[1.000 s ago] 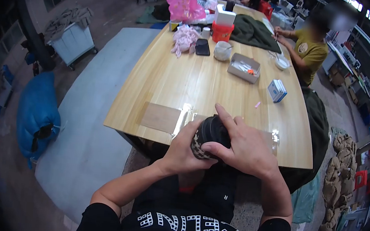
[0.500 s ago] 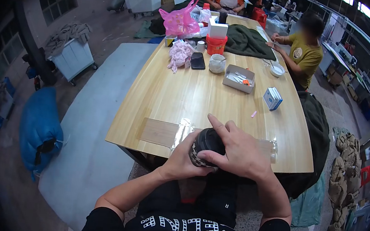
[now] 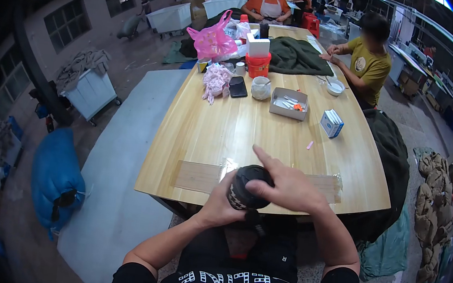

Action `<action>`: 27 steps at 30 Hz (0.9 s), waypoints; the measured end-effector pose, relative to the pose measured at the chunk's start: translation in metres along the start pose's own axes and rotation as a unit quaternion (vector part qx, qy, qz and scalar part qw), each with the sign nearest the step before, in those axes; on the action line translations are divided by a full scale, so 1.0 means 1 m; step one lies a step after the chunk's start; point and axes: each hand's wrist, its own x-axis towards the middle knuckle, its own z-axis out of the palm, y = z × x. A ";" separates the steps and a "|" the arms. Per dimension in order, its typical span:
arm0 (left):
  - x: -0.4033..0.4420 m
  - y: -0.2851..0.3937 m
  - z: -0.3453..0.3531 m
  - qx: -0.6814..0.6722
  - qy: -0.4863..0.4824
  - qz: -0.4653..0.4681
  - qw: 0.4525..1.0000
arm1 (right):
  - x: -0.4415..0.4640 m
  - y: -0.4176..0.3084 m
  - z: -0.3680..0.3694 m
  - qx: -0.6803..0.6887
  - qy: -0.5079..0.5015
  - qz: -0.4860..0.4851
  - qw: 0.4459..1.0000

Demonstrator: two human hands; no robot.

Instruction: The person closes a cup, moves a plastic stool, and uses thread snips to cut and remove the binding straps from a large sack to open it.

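Left hand (image 3: 215, 203) wrapped round the side of the dark container (image 3: 234, 198), right hand (image 3: 295, 189) over its lid (image 3: 252, 173) – thumb across the top, index straight out, can't tell if the other fingers grip. Lid end faces up, long axis steep, held at the desk's (image 3: 205, 134) near edge. Vs half a second ago: same hold, right hand flatter, desk lower in view.
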 end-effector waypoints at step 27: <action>0.545 -0.146 -0.011 -0.017 0.265 0.203 0.943 | 0.140 0.222 0.076 0.016 0.190 -0.052 0.980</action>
